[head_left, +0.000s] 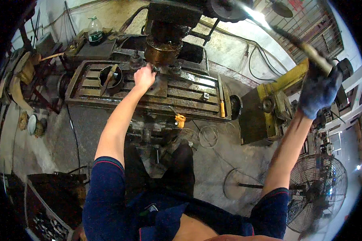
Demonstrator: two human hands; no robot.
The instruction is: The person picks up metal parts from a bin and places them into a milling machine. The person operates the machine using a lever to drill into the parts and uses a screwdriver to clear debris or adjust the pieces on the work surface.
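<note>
My bare left hand (144, 77) is closed just below the round, brownish spindle head (163, 51) of a milling machine. What its fingers grip is hidden. Raised at the far right, my right hand (321, 91) wears a blue-grey glove and is wrapped round a long bar (311, 53). The bar has a pale, worn grip and slants up and left toward the machine's top, where glare hides its end. Below my left hand lies the slotted machine table (185, 95), dark with oil. A round dark pot (116, 81) holding a brush (108, 79) stands on its left part.
A yellow-handled tool (222, 106) lies along the table's right end, near a small metal block (205, 96). An orange-yellow object (180, 120) hangs at the front edge. A green-labelled bottle (95, 31) stands back left. At right are a yellow-green cabinet (257, 114) and a fan (317, 193).
</note>
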